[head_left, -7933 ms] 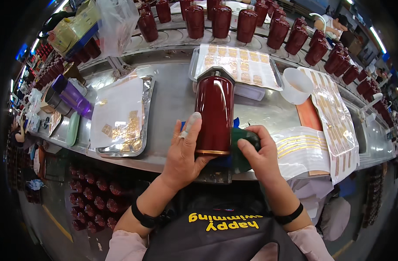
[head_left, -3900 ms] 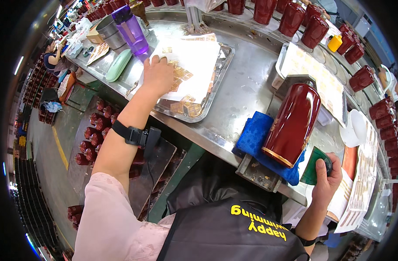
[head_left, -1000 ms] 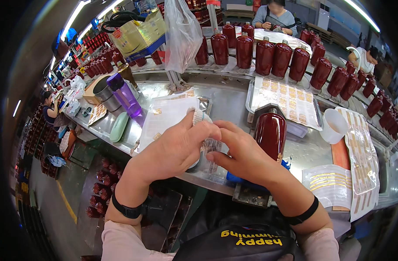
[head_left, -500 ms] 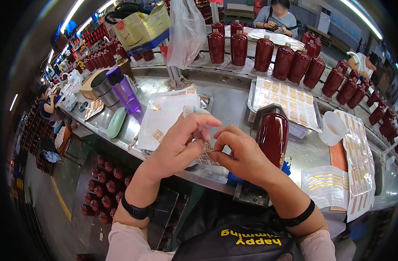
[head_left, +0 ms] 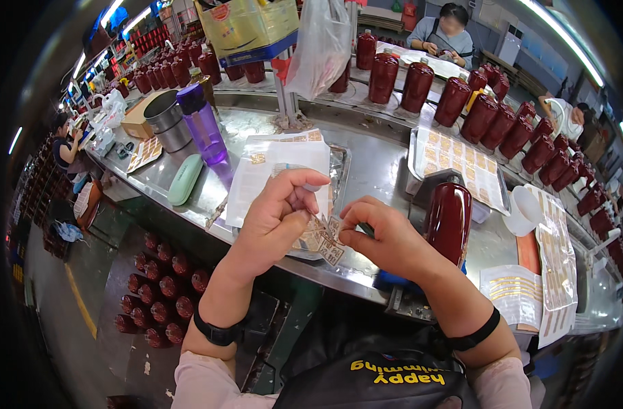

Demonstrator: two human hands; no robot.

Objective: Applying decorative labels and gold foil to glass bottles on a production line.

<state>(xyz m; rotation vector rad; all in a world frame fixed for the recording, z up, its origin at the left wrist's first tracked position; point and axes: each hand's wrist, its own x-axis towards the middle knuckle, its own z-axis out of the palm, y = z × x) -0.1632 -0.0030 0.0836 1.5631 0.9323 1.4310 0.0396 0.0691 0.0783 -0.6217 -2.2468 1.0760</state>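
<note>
Fingers of the left hand and right hand pinch gold character-printed stickers; yellow lettering marks the black apron.

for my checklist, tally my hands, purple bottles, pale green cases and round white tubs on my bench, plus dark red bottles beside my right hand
Left hand and right hand: 2
Dark red bottle: 1
Purple bottle: 1
Pale green case: 1
Round white tub: 1
Total: 6
</note>
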